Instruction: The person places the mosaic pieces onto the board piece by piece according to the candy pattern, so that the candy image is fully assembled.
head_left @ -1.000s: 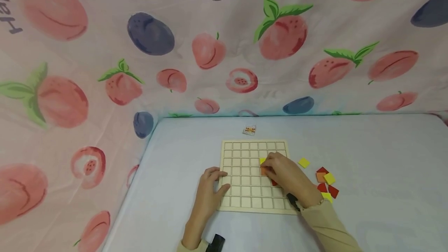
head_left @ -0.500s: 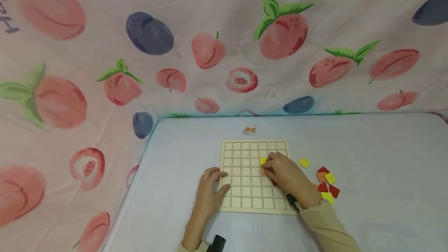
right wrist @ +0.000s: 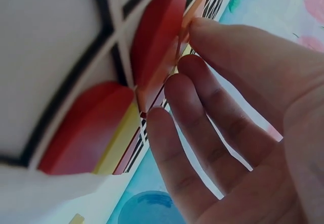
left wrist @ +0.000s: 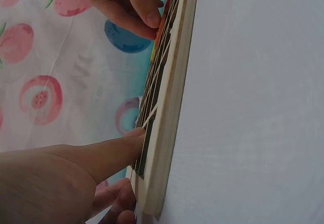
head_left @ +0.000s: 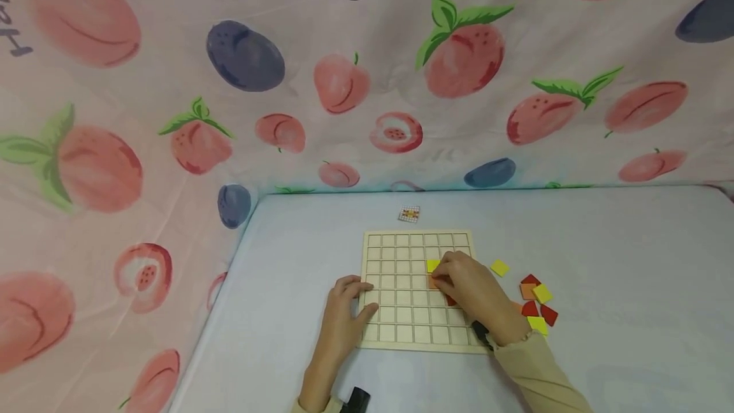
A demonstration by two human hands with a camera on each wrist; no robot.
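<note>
In the head view a pale wooden grid board [head_left: 388, 331] lies on the white table. My left hand [head_left: 345, 314] rests on its left edge; in the left wrist view the thumb [left wrist: 119, 153] presses the board's rim. My right hand [head_left: 474, 292] is over the right half, thumb and fingertips pinching a small orange tile [head_left: 432, 282] at a cell. A yellow square tile [head_left: 432, 266] sits just beyond it, and a red piece [head_left: 450, 301] shows under the hand. The right wrist view shows further red pieces [right wrist: 88, 125] in cells, partly overlapping in sight.
Right of the board lie loose pieces: a yellow square [head_left: 500, 268], an orange tile [head_left: 527, 291], a red piece [head_left: 548, 315] and several others. A small patterned card [head_left: 410, 213] lies behind the board. Fruit-printed cloth [head_left: 395, 69] hangs behind and at the left.
Both hands stay almost where they were, the right one still at the orange tile. The view shifts very slightly.
</note>
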